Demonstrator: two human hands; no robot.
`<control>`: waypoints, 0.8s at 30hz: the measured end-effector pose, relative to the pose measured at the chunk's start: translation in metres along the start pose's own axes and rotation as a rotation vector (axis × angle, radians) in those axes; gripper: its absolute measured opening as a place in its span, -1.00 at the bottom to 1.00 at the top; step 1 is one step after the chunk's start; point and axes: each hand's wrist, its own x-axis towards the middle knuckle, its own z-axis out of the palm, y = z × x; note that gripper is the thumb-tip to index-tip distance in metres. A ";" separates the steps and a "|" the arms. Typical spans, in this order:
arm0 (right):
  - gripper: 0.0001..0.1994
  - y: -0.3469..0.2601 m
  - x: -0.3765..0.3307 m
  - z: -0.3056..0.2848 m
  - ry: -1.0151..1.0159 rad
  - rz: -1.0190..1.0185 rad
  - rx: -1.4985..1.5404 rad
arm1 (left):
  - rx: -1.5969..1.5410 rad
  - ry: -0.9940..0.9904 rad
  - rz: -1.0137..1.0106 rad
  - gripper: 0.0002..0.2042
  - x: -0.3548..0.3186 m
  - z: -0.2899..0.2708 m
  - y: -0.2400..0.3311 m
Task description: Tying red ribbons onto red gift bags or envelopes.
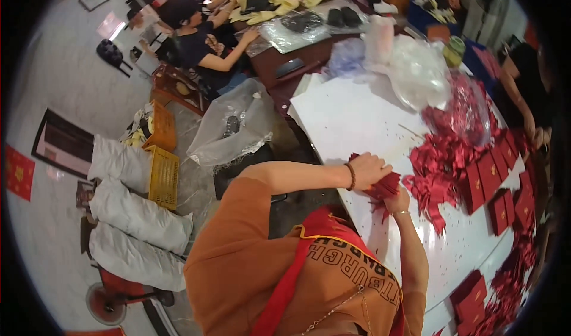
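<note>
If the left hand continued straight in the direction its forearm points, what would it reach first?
Probably the heap of red ribbon bows on the white table. The left hand points toward the picture's right, already gripping a red bundle together with the right hand.

A long white bench [351, 116] runs through a crowded workroom, its far end a dark brown tabletop [309, 53]. Left of the bench, grey tiled floor [65, 80] gleams under daylight from the far end of the room. Yellow plastic crates [163, 175] and stuffed white sacks [140, 217] sit beside the bench on the floor, a framed panel [62, 144] leaning beyond them.
</note>
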 end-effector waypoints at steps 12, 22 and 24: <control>-0.50 -0.043 0.076 -0.104 0.553 -0.202 -0.372 | -1.064 -0.245 -0.537 -0.42 -0.001 -0.065 -0.090; -0.16 -0.073 0.036 -0.045 -0.385 0.306 1.196 | -1.903 -0.089 -0.984 -0.57 -0.061 -0.020 -0.086; -0.13 -0.084 0.038 -0.065 -0.389 0.339 1.274 | -1.984 -0.094 -0.982 -0.58 -0.068 -0.010 -0.080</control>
